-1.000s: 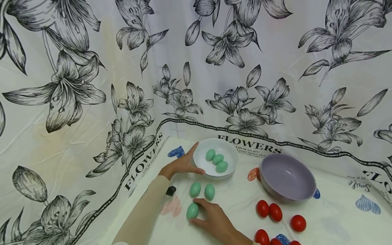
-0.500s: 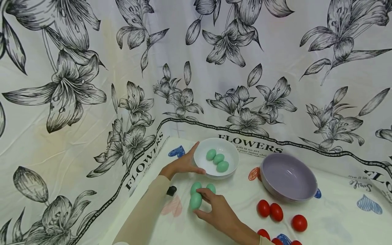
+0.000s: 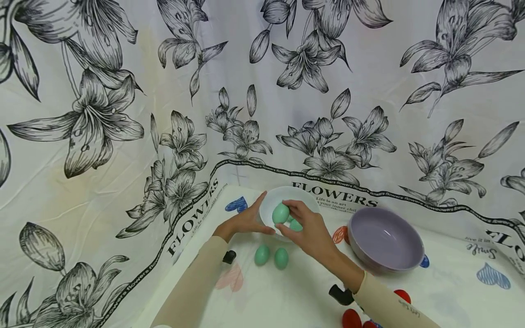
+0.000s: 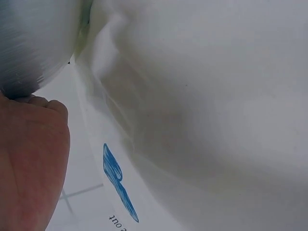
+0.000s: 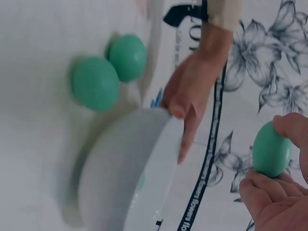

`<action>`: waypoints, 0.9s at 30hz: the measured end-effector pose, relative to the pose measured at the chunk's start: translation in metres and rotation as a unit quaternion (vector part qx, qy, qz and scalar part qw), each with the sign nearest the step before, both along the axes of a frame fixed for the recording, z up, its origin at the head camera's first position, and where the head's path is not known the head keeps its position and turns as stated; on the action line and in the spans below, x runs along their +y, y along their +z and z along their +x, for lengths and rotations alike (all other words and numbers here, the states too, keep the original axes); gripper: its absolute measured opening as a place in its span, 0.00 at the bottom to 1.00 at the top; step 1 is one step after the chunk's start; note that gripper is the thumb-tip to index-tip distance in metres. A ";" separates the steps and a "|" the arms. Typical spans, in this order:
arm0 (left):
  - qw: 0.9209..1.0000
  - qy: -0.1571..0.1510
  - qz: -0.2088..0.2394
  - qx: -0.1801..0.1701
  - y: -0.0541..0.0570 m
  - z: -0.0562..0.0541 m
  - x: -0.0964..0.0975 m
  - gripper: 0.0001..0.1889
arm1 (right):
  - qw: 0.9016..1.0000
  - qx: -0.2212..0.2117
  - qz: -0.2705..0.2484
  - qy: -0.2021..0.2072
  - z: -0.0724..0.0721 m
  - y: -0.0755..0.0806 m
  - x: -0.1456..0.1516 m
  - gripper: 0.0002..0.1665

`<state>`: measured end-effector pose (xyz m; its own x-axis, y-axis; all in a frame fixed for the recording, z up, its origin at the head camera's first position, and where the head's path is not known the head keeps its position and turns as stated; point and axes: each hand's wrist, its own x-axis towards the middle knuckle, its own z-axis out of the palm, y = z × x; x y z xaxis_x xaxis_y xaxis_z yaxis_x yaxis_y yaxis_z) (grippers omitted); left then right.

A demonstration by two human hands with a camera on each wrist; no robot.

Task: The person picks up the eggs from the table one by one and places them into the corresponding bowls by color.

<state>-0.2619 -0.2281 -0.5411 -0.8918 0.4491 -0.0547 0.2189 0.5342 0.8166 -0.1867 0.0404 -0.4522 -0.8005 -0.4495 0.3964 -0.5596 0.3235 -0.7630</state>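
My right hand [image 3: 309,228] pinches a green egg [image 3: 280,213] between thumb and fingers, over the white bowl [image 3: 299,193]. In the right wrist view that egg [image 5: 272,149] is raised above the bowl's rim. My left hand [image 3: 244,222] grips the bowl's left side, thumb at the near edge and fingers spread round behind. Part of a green egg [image 3: 296,225] shows inside the bowl; the right hand hides the rest. Two more green eggs, one left [image 3: 262,255] and one right [image 3: 281,258], lie side by side on the cloth in front of the bowl.
A lilac bowl [image 3: 385,239] stands to the right. Several red eggs [image 3: 351,319] lie at the near right, partly hidden by the right sleeve [image 3: 389,300]. The flower-printed cloth [image 3: 328,68] rises as a wall behind the bowls.
My right hand has lifted one green egg from the cloth and carried it forward, past the other two, over the white bowl. The left hand has stayed at the bowl.
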 end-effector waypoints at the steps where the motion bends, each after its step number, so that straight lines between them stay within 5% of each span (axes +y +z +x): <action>1: 1.000 -0.002 0.003 0.003 -0.001 -0.001 0.000 0.77 | 1.000 0.004 0.001 -0.003 -0.007 0.003 -0.001 0.38; 11: 1.000 0.000 0.002 -0.006 -0.003 0.001 -0.004 0.75 | 0.999 0.023 0.042 -0.021 -0.058 0.007 -0.022 0.37; 27: 1.000 -0.004 0.024 -0.016 -0.004 -0.001 -0.002 0.75 | 0.982 -0.030 0.188 -0.011 -0.095 -0.059 -0.040 0.35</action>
